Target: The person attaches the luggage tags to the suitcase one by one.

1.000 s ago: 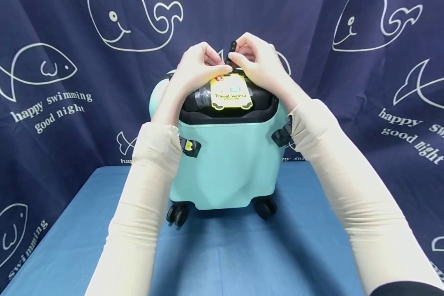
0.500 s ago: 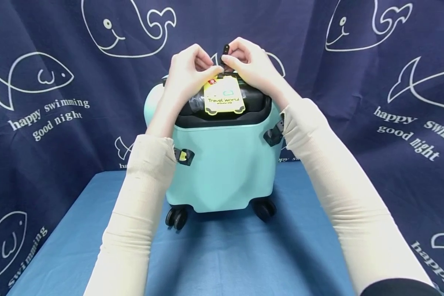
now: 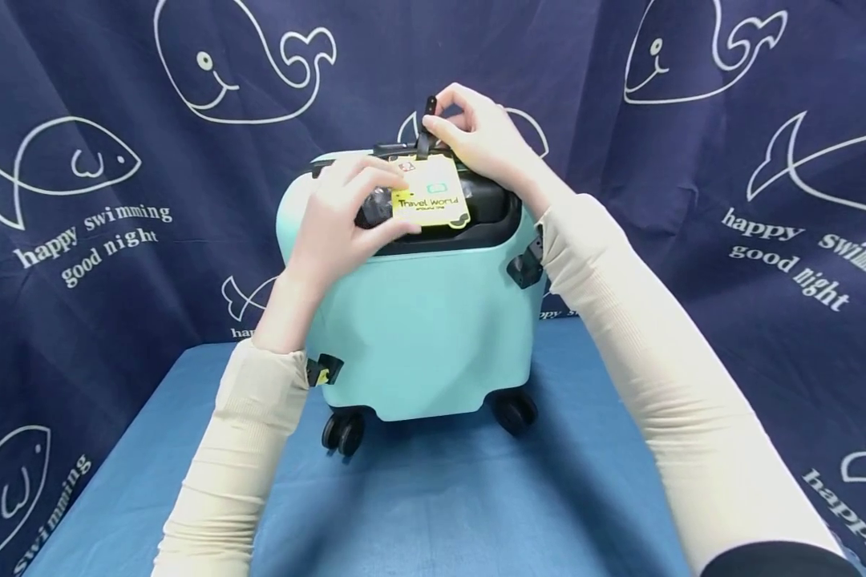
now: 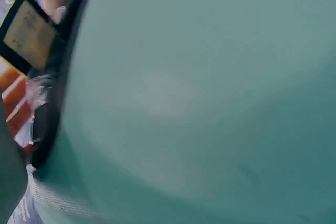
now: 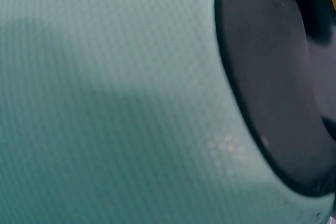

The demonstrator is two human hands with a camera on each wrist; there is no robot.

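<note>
A mint-green suitcase point(image 3: 418, 336) stands upright, with a black recessed panel and handle along its top. From the handle hangs a yellow luggage tag point(image 3: 433, 192) printed "Travel world", on a black strap point(image 3: 424, 144). My right hand point(image 3: 479, 136) pinches the strap's free end between thumb and fingers, above the tag. My left hand point(image 3: 342, 212) is at the tag's left edge, fingers and thumb spread apart; whether they touch it is hard to tell. The left wrist view catches the tag point(image 4: 31, 35) side-on. Only suitcase shell point(image 5: 131, 103) and dark panel fill the right wrist view.
The suitcase's black wheels point(image 3: 515, 410) rest on a blue cloth-covered table point(image 3: 433, 505). A navy curtain point(image 3: 563, 48) with white whale and fish drawings hangs behind and at both sides. Clear tape wraps part of the handle.
My left hand has left the strap and moved down and left to the tag's left side, its fingers opening. My right hand keeps hold of the strap. The view has shifted slightly.
</note>
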